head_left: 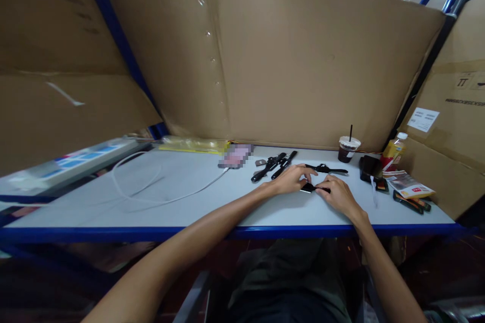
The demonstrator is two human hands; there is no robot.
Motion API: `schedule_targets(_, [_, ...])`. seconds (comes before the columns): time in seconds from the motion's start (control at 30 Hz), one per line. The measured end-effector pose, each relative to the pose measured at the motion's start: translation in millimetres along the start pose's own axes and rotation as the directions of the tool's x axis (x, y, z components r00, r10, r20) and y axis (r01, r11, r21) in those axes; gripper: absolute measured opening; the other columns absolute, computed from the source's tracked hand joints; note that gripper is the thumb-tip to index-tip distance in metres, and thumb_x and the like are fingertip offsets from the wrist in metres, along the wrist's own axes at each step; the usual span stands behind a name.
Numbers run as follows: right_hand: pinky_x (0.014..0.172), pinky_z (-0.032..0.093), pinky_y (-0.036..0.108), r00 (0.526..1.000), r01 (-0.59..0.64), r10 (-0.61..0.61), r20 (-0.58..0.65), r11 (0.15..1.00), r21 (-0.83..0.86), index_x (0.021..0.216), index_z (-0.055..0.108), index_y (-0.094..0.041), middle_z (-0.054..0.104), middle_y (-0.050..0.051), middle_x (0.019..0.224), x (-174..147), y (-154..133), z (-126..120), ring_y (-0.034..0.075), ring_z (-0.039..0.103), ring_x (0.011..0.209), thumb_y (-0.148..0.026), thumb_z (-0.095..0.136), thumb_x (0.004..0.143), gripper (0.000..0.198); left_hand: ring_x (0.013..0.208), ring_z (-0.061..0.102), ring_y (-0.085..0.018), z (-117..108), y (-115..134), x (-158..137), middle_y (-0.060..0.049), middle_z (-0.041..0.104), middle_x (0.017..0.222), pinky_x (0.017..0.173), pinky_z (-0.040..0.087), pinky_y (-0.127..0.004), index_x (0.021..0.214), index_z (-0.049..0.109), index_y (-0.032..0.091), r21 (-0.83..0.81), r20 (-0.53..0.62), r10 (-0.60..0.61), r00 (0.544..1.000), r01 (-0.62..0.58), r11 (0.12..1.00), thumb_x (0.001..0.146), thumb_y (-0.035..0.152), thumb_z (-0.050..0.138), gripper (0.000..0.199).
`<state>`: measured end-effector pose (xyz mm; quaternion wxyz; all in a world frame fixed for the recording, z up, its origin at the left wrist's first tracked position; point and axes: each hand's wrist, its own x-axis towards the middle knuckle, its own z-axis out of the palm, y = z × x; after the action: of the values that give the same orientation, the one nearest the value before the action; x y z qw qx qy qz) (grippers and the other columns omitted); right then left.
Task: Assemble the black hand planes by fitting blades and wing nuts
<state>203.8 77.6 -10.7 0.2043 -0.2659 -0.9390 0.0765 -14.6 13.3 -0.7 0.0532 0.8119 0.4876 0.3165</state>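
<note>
A small black tool with a bright metal edge, which looks like a spokeshave, lies low over the table between my hands. My right hand pinches its handle at the right end. Over its left part, my left hand is closed with bent fingers, and some of the grip is hidden. Just behind my hands rests another black spokeshave. Left of my left hand, two more black spokeshaves, one farther left and one nearer, lie slanted side by side. Small grey flat pieces are beside them.
A phone with a white cable lies left of the tools. At the right stand a lidded drink cup and a bottle, near a packet and black-orange packs. Cardboard walls enclose the table.
</note>
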Motion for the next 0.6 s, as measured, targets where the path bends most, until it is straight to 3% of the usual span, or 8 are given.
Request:
schedule_targets(0.17, [0.083,0.043,0.03,1.0,0.008,-0.008,-0.01,1.0,-0.008,0.104,0.08,-0.028,0.069,0.003,0.095,-0.2,-0.6,-0.2,0.02,0.062,0.096,-0.025,0.065,0.095,0.018,0.1,0.063,-0.023,-4.7,3.7,0.7,-0.001,0.075,0.083,0.098,0.045,-0.04,0.125,0.068,0.019,0.033,-0.009,0.0,1.0,0.0,0.999,0.076,0.002,0.052,0.054])
schedule_targets(0.37, [0.082,0.043,0.03,1.0,-0.001,0.001,-0.006,1.0,0.002,0.109,0.079,-0.029,0.069,0.003,0.096,0.0,-0.3,-0.3,0.02,0.063,0.095,-0.026,0.065,0.095,0.02,0.092,0.065,-0.023,-9.7,-3.2,-0.4,-0.007,0.075,0.086,0.09,0.049,-0.037,0.121,0.072,0.016,0.164,-0.033,-0.067,0.997,0.071,0.984,0.078,0.004,0.05,0.049])
schedule_targets(0.6, [0.083,0.044,0.03,1.0,0.009,-0.009,-0.004,1.0,0.003,0.106,0.08,-0.029,0.069,0.003,0.095,0.4,0.9,-0.3,0.02,0.063,0.095,-0.025,0.065,0.095,0.019,0.103,0.063,-0.022,-8.0,4.4,0.8,-0.003,0.075,0.097,0.096,0.049,-0.038,0.123,0.068,0.019,0.064,0.002,0.031,1.0,-0.031,0.997,0.075,0.001,0.048,0.055])
